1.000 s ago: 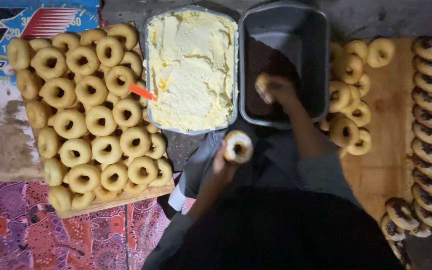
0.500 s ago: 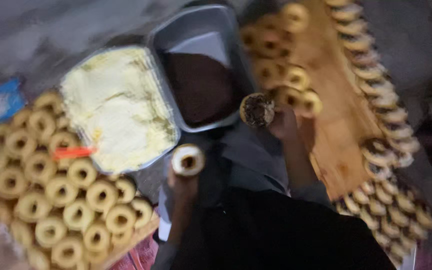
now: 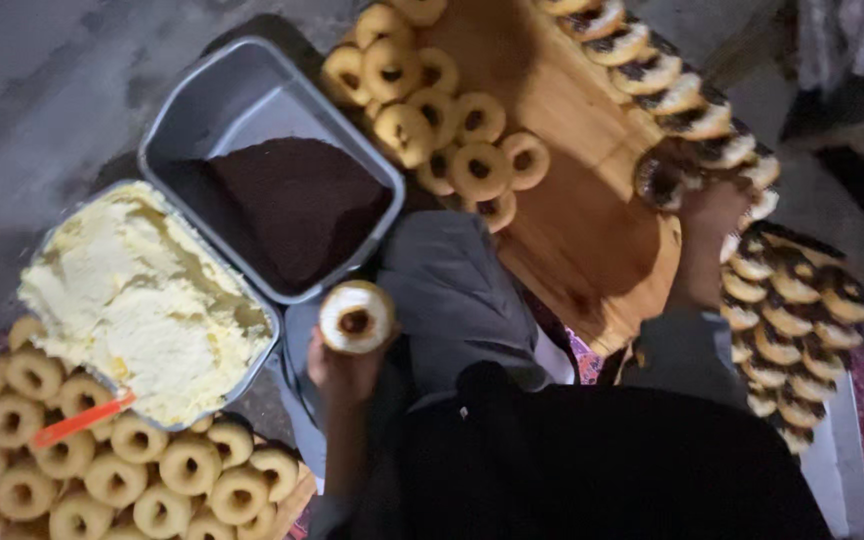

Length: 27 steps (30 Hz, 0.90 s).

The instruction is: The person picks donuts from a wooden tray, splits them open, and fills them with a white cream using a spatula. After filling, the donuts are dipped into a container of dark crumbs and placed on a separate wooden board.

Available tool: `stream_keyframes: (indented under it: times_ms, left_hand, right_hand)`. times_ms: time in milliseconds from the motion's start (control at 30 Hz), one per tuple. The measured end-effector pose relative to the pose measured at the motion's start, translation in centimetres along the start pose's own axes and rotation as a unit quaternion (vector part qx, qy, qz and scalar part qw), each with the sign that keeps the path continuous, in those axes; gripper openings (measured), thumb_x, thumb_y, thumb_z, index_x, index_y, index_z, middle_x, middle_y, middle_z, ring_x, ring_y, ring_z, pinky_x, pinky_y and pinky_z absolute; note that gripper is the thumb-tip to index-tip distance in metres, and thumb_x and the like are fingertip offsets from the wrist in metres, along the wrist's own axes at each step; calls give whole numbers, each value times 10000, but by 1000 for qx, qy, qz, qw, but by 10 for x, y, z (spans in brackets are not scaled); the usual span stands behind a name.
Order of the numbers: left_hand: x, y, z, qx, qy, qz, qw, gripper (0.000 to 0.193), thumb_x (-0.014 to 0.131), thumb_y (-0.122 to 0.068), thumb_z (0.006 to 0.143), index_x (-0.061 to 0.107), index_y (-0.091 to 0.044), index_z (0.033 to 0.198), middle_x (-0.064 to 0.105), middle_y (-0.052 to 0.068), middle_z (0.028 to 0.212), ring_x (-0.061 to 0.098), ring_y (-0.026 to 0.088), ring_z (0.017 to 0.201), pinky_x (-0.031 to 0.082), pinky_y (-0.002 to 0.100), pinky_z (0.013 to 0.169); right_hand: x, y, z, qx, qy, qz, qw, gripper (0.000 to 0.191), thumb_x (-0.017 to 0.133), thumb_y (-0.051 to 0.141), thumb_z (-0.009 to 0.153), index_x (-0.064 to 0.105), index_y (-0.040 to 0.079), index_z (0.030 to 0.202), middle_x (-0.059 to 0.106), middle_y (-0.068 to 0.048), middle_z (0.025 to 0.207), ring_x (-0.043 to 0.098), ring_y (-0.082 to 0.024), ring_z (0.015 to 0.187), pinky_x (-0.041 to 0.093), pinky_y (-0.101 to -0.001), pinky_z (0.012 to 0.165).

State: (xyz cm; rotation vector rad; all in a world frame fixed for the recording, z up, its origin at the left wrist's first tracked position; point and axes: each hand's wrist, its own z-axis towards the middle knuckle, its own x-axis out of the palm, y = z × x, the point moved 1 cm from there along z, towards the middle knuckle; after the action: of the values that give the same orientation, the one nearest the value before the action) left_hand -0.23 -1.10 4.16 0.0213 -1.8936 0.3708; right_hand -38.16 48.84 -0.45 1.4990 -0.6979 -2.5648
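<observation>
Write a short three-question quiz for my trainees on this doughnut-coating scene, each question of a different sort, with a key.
1. True or false: the left hand holds a cream-topped ring doughnut.
2. Which does the right hand hold? A) an orange spatula B) a dark-crumb-coated doughnut C) a plain doughnut.
3. What fills the grey rectangular metal tray beside the tray of pale yellow cream?

Key: 1 true. 2 B, at the row of coated doughnuts by the wooden board. 3 Dark brown crumbs.
</observation>
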Motion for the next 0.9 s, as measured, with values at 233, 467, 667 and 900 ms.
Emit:
stream_keyframes:
  times_ms: [233,467,667,900]
  left_hand:
    - [-20,57,21,-58,-50,150,986,505,544,-437,1190,424,-137,1578,580,90,1284,572,242,1145,526,429,977]
    - [-20,-29,-16,44,-108,25,993,416,505,-568,963,488,-288,1271,584,144,1324,635,449,1171,492,663,976]
    - [-37,-38,-56,95,-112,-1,989,400,480,-560,1037,529,-250,1286,572,201,1386,605,431,1220,443,631,1056]
    - [-50,-32,-67,118,-105,20,987,468,482,-572,1013,543,-225,1323,576,231,1386,597,423,1210,428,613,1079]
  right_hand:
    - [44,207,-203,-216,750,382,495,309,742,73,901,696,12,1200,724,-105,1130,677,-206,981,553,-358,840]
    - [106,425,-236,-129,650,448,601,374,761,133,850,730,35,1210,731,-90,1172,690,-180,1028,547,-344,906]
    - [106,469,-293,-353,597,254,674,322,784,215,817,815,108,1120,783,-70,1026,735,-125,964,576,-331,888]
    - [90,418,-217,24,674,419,608,234,672,185,933,763,47,1098,772,-61,996,715,-201,914,590,-355,849]
